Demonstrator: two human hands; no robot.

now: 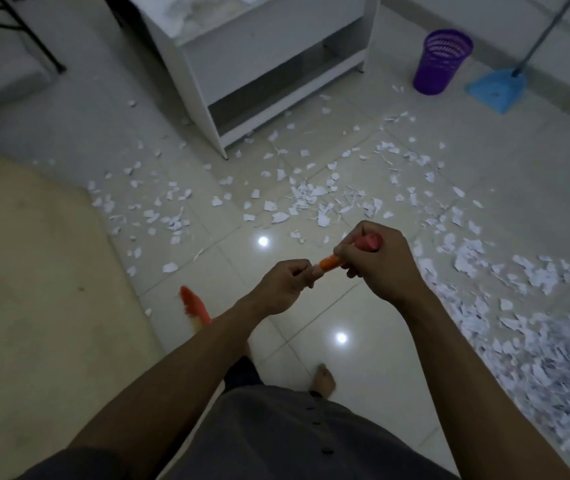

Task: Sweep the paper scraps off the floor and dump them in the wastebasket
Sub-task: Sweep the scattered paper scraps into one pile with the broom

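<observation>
While left grip, right grip clasp broom handle, tiles open beside mat edge.

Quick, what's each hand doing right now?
Left hand: gripping the orange broom handle.
Right hand: gripping the same handle, at its top end.
</observation>
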